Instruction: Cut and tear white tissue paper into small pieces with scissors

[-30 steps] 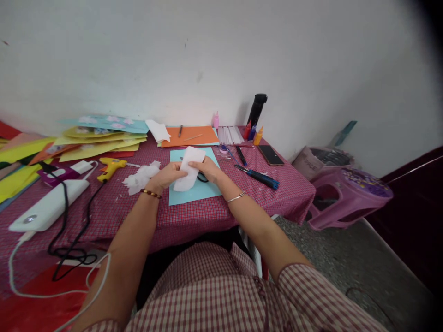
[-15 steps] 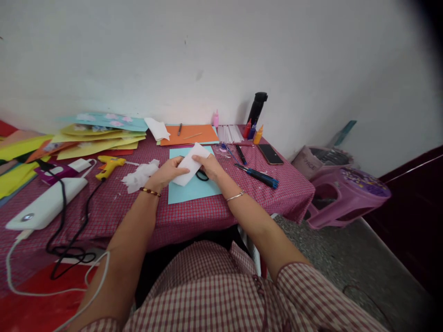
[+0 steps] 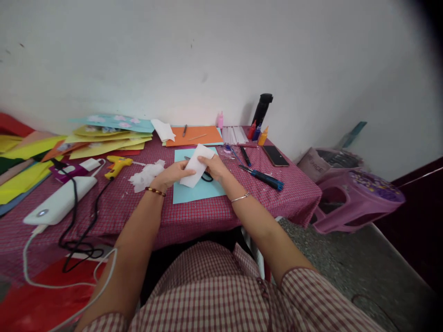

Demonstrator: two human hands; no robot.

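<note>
A folded piece of white tissue paper [image 3: 196, 168] is held up between my two hands. My left hand [image 3: 176, 173] pinches its left edge, thumb on top. At its upper right edge, my right hand [image 3: 213, 165] grips it with the thumb pressed on the face. Beneath lies a light blue sheet of paper [image 3: 187, 196] on the checked cloth. Scissors [image 3: 207, 177] rest on that sheet, partly hidden by the white paper; a black handle loop and a bit of blade show. Crumpled white paper scraps [image 3: 147, 175] lie left of my left hand.
To the left are a yellow glue gun [image 3: 117, 166], a white power bank [image 3: 62, 200] with trailing cables, and stacked coloured papers [image 3: 107, 138]. Rightward lie a blue-black cutter [image 3: 263, 178], a phone [image 3: 276, 156], small paint bottles [image 3: 256, 133] and a black flask [image 3: 262, 108]. An orange sheet [image 3: 207, 134] lies behind.
The view has turned slightly left, so everything sits further right. The white paper is tilted a little more upright in my hands; both still hold it.
</note>
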